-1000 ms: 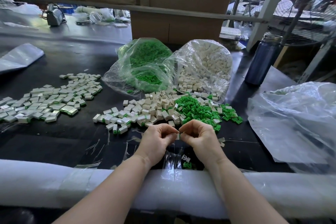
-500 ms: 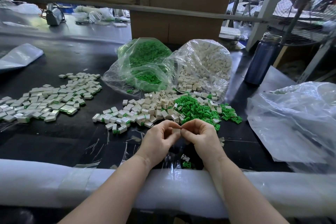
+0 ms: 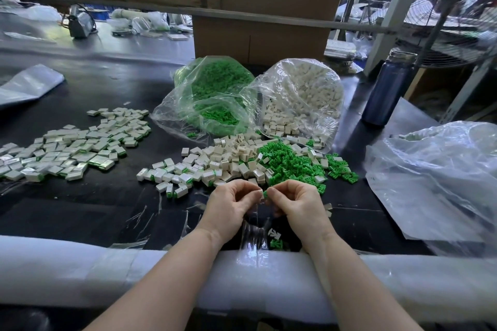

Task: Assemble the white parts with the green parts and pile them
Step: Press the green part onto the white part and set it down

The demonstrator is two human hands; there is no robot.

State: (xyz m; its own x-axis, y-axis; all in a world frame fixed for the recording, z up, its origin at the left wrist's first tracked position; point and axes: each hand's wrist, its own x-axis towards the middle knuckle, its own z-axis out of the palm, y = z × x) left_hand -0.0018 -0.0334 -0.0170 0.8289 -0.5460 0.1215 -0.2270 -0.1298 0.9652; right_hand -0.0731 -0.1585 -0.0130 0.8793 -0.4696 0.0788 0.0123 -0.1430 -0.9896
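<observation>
My left hand (image 3: 232,205) pinches a small white part (image 3: 261,195) at its fingertips. My right hand (image 3: 297,203) pinches a small green part (image 3: 265,194) against it; the two parts touch between the fingertips. Just beyond the hands lies a loose heap of white parts (image 3: 226,161) and a heap of green parts (image 3: 293,162). A spread pile of assembled white-and-green pieces (image 3: 72,148) covers the table's left side. Behind the heaps, an open clear bag holds green parts (image 3: 215,99) and another holds white parts (image 3: 304,99).
The black table (image 3: 80,212) has a white foam pad (image 3: 80,266) along its near edge. A blue bottle (image 3: 387,88) stands at the right rear, a large crumpled clear bag (image 3: 441,177) at the right. Cardboard boxes (image 3: 258,43) stand behind. Two stray parts (image 3: 275,239) lie under my hands.
Both hands stayed at the same spot in front of the heaps. The fingertips shifted slightly around the small parts, and a green part now shows between them.
</observation>
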